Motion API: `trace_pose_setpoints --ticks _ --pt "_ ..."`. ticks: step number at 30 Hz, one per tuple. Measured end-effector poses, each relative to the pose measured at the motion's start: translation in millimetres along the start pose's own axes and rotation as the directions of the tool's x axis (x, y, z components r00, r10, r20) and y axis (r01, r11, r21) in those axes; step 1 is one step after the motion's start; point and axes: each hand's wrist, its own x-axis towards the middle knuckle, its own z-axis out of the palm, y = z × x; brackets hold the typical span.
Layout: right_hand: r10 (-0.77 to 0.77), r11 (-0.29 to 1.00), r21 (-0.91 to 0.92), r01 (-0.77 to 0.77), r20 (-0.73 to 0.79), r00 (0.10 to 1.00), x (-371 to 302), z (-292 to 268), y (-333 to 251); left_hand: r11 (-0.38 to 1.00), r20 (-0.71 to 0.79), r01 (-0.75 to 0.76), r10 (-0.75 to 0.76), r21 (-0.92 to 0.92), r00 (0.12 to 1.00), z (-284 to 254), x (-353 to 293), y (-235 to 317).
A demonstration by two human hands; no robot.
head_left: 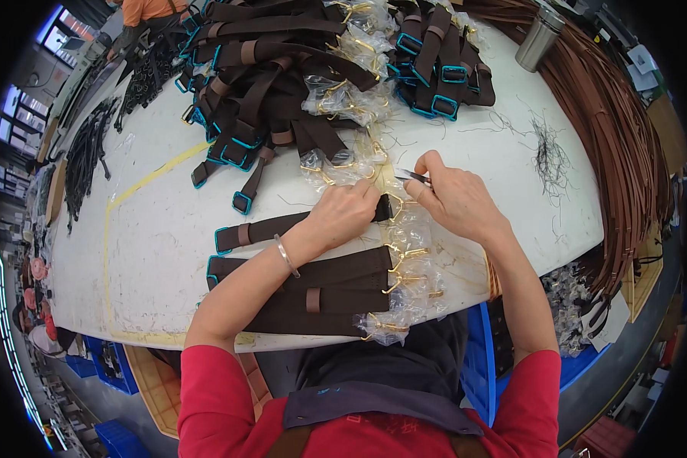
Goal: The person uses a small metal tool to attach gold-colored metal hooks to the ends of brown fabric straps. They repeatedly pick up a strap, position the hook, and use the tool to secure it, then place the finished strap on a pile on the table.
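My left hand [346,216] is closed, its fingertips pinching the right end of a dark brown webbing strap [271,230] beside its gold hook. That strap has a blue-wrapped buckle at its left end and a brown loop. In my right hand [462,200] is a small pair of thread snips [414,176], blades pointing left toward my left fingertips. The fingers hide most of its handle. Closer to me, more dark brown straps [336,292] lie side by side, partly under my left forearm. Clear plastic wrapping [416,286] covers their gold hooks at the right ends.
A large heap of similar straps [282,72] lies at the back, with a smaller pile [446,72] to its right. Loose thread clippings [548,156] and a steel flask [540,38] are on the white table [153,259]. Long brown strips [603,130] hang over its right edge.
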Motion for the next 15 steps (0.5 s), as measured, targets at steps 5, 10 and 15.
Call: trace_pose_setpoints --ticks 5,10,15 --pt "-0.305 0.951 -0.013 0.31 0.156 0.94 29.3 -1.6 16.7 0.997 -0.122 0.013 -0.022 -0.081 0.992 7.4 -3.5 -3.4" --pt "-0.36 0.931 0.028 0.364 0.234 0.903 46.2 3.1 17.6 0.99 -0.165 0.04 -0.062 -0.139 0.984 10.2 -5.8 -4.7" --pt "-0.386 0.923 0.087 0.376 0.247 0.889 51.1 8.9 21.3 0.986 -0.145 0.057 -0.08 -0.158 0.986 9.5 -5.1 -4.2"
